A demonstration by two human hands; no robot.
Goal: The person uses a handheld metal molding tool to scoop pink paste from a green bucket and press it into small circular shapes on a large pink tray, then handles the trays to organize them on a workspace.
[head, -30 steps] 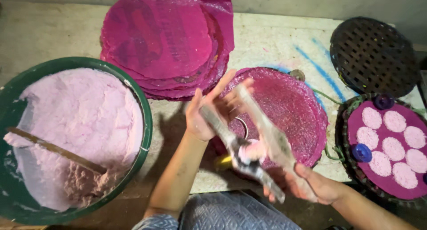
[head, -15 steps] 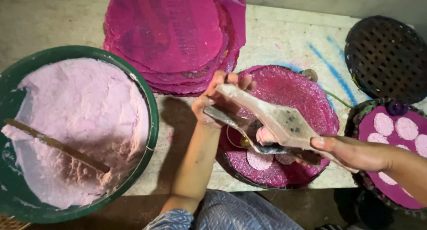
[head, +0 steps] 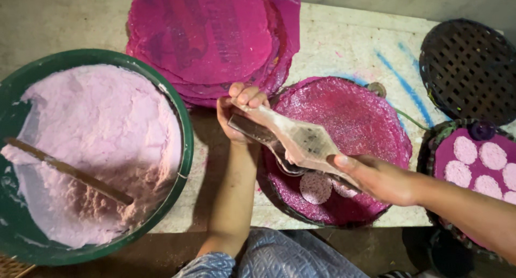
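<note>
My left hand [head: 237, 110] grips the far end of a pale wooden paddle-shaped press [head: 298, 141], and my right hand [head: 376, 177] grips its near end. A dark metal piece [head: 258, 133] sits under the paddle by my left fingers. The tool hovers over a round tray covered in magenta plastic [head: 365, 122]. A flat pink dough disc [head: 315, 188] lies on that tray just below the tool, with a second disc partly hidden by my right hand.
A large green basin [head: 183, 149] of pale pink dough with a wooden stick [head: 70, 171] sits at left. Magenta plastic sheets [head: 209, 36] are stacked at the back. A dark lattice tray [head: 467, 68] and a tray of several pink discs [head: 484, 165] stand at right.
The press has swung from a steep tilt to nearly flat over the magenta tray. My right hand rose from the lower edge, and pink discs now lie on the tray.
</note>
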